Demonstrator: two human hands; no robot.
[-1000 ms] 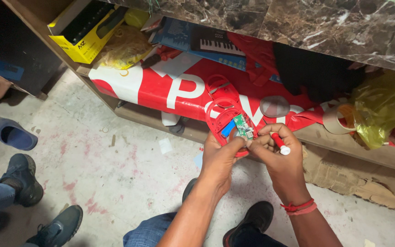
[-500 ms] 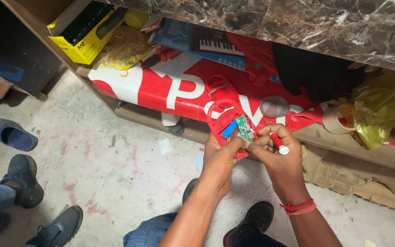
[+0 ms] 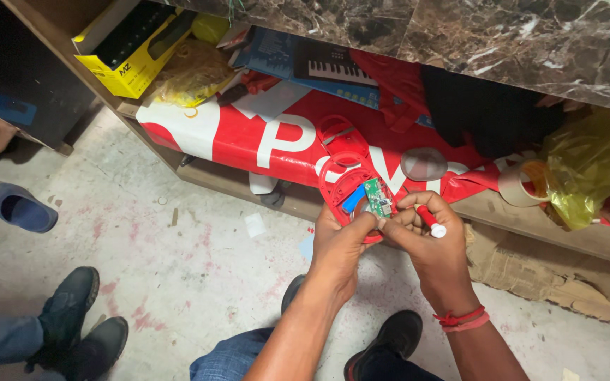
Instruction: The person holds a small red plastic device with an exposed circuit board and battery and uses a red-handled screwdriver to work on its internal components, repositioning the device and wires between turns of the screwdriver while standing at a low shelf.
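Head view, green circuit board point(image 3: 377, 197) just above left fingers point(image 3: 361, 224), beside right fingers point(image 3: 412, 206)

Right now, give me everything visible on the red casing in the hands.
The red casing is a rounded plastic shell, open, inside facing the camera. A small green circuit board and a blue part sit inside. The left hand grips its lower edge; the right hand, also holding a red-and-white tool, touches it by the board. It is held in front of the red banner on the shelf.

Bare forearms, red thread bracelet point(image 3: 462, 319) on right wrist, blue jeans point(image 3: 229, 356), black shoes point(image 3: 390, 339).
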